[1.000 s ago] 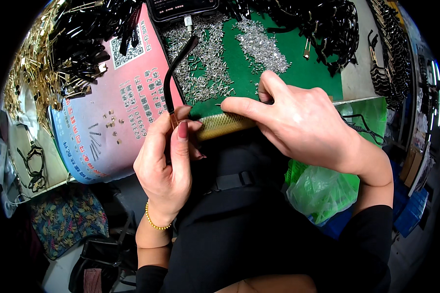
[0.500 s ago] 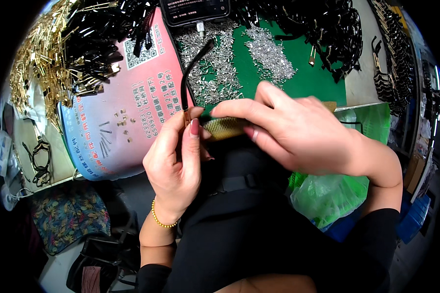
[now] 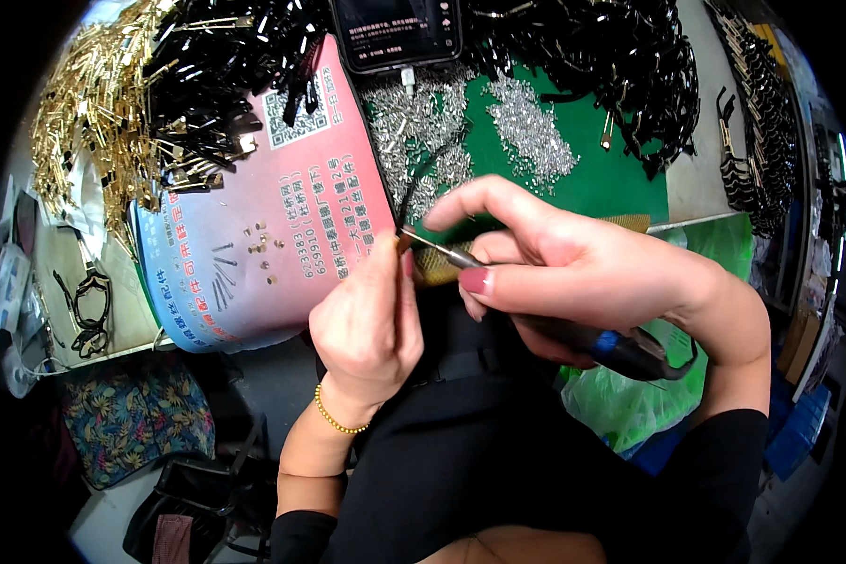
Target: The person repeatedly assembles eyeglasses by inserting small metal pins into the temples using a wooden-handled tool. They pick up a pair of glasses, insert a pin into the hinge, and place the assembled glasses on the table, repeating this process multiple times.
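My left hand pinches a dark eyeglass temple near its hinge end, and the temple's far end points up over the table. My right hand is wrapped round an electric screwdriver with a black and blue body and a cable. Its metal shaft runs between thumb and fingers toward the end of the temple. Whether the tip touches the temple cannot be made out. Just below the hands, a gold mesh-like strip lines the table's front edge.
Silver small parts lie in a left heap and a right heap on a green mat. Behind are a phone, gold temples and black temples. A pink-blue sheet carries tiny pieces. A green bag hangs right.
The electric screwdriver has come into view in my right hand, its shaft directed at the temple. My left hand has turned, so its back faces up more. The whole view has shifted slightly.
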Tool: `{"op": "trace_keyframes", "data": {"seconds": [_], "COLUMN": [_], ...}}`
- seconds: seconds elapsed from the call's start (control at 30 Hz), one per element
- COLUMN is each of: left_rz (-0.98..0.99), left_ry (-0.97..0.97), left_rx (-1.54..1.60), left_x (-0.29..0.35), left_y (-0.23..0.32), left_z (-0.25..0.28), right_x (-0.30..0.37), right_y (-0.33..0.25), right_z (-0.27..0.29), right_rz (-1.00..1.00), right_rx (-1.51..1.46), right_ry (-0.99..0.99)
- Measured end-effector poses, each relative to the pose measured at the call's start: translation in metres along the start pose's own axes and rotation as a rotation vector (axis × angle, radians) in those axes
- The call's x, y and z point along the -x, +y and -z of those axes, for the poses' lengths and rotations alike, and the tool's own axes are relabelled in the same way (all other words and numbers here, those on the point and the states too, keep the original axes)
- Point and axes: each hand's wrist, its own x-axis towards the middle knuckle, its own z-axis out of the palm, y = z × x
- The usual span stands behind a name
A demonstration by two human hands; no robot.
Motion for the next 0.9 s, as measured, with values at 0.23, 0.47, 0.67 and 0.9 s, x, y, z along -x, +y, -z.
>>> {"op": "trace_keyframes", "data": {"seconds": [0.23,0.47,0.67,0.9], "left_rz": [0.038,0.570,0.472,0.464], "left_ry": [-0.106,0.244,0.340,0.495], "left_rx": [0.057,0.653,0.559,0.048], "left_x": [-0.005,-0.014,0.000,-0.028], "left_y": [-0.002,-0.017,-0.054,-0.062], "left_z": [0.016,0.041,0.076,0.100], "right_x": [-0.006,-0.094,-0.142,-0.086], "right_y": [0.023,-0.049,-0.080,-0.090], "right_z": [-0.016,-0.024,-0.030,-0.041], "right_rz": [0.503,0.862,0.834,1.206], "right_rx": [1.171,1.857,2.158,1.691], "right_ry": [0.401,0.999,1.026,0.873]}}
